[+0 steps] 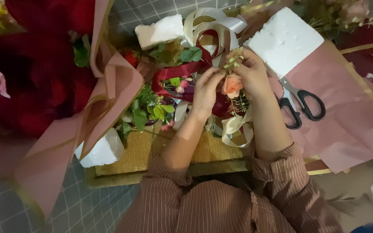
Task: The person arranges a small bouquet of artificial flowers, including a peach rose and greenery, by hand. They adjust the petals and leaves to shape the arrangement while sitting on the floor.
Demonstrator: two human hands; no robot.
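Observation:
My left hand [205, 89] and my right hand [252, 74] meet over a small peach rose [232, 85] with green sprigs, and both pinch its stem. Under the hands lie dark red ribbon [173, 71], cream ribbon loops [208, 23] and loose green leaves [152, 108] with small pink buds. All of this rests on a tan mat [139, 151]. My striped brown sleeves fill the bottom of the view.
Black-handled scissors [301, 103] lie on pink wrapping paper [346, 112] to the right. White foam blocks sit at the top right [283, 41], top centre [158, 31] and lower left [104, 151]. A large red bouquet in pink wrap [35, 73] fills the left.

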